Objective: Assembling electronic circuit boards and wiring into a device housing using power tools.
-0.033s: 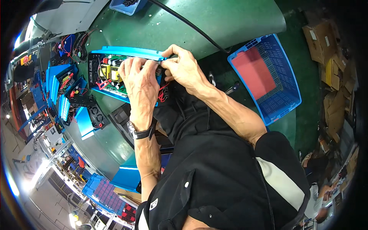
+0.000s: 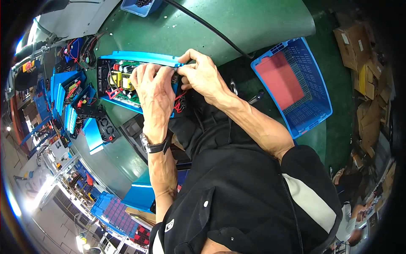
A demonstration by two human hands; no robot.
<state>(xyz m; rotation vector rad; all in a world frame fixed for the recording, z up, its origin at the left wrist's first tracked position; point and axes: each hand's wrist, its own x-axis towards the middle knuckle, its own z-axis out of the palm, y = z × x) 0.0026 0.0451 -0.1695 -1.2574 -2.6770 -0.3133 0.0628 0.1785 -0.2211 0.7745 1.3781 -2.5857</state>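
The blue case (image 2: 127, 80) lies on the green bench (image 2: 253, 25), long axis running left-right, both hands at its right end: left hand (image 2: 154, 86) curled over the top, right hand (image 2: 203, 74) pinching the rim (fingertips partly hidden).

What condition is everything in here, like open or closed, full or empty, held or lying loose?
Blue electronics case: open, circuit board and wires exposed.
Left hand: resting on the case's near end, fingers curled over it.
Right hand: pinching at the case's blue edge.
Blue plastic crate: empty apart from a red sheet on its bottom.
Black cable: lying loose across the green table.
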